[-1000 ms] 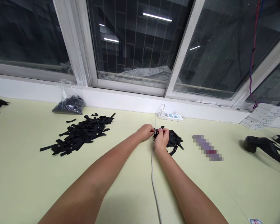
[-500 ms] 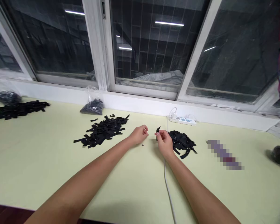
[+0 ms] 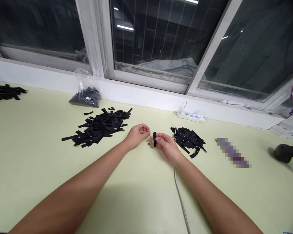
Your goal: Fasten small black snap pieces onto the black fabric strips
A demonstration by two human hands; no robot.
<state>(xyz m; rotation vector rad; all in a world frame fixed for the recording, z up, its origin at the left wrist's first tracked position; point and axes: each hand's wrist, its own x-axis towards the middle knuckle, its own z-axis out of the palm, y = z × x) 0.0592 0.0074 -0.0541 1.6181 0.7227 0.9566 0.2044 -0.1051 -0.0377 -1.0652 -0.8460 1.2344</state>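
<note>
Upright between the thumb and fingers of my right hand (image 3: 168, 147) is a short black fabric strip (image 3: 154, 139). Just to its left, my left hand (image 3: 137, 135) has its fingers curled in a pinch; whatever they may hold is too small to make out. A tiny dark ring (image 3: 148, 143) lies on the table below my left fingertips. Beyond my left hand spreads a large pile of black strips (image 3: 100, 126). A smaller pile of black strips (image 3: 189, 140), with tiny shiny spots on it, lies to the right of my right hand.
A clear bag of black pieces (image 3: 86, 97) stands against the sill. A white power strip (image 3: 191, 117) sits at the back, and a grey cable (image 3: 179, 195) runs under my right arm. Farther right are a blurred-out object (image 3: 233, 153) and a black object (image 3: 284, 152).
My right hand has turned, bringing the strip left and showing its broad side, close to my left fingertips. My left fingers stay curled. The camera view has tilted down.
</note>
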